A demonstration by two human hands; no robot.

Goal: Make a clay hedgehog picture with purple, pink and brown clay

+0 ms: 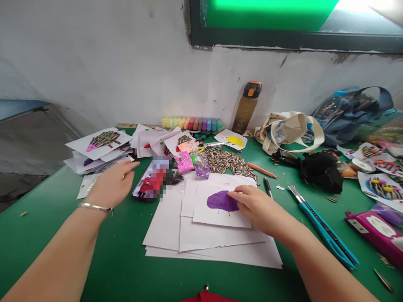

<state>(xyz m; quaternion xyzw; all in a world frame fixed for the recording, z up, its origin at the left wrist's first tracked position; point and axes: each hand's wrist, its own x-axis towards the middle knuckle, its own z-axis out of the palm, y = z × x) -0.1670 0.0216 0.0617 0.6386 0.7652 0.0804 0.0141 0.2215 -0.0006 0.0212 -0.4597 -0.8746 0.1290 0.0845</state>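
Observation:
My right hand (255, 205) has its fingers drawn together at the right edge of a flat purple clay shape (222, 201). That clay lies on a small white card (204, 216), with short pencil lines showing below it. Under the card are several larger sheets of white paper (166, 228). My left hand (113, 182), with a silver bangle at the wrist, hovers left of a phone (153, 178) whose screen is partly blurred out. Its index finger points right and its thumb is apart. A tiny mark by those fingers is too small to make out.
Behind the paper are a pile of striped sunflower seeds (225, 161), pink clay packets (184, 161) and a purple packet (202, 170). Finished hedgehog pictures (103, 140) are stacked at left. A blue utility knife (324, 230) lies right; a bottle (247, 109) stands by the wall.

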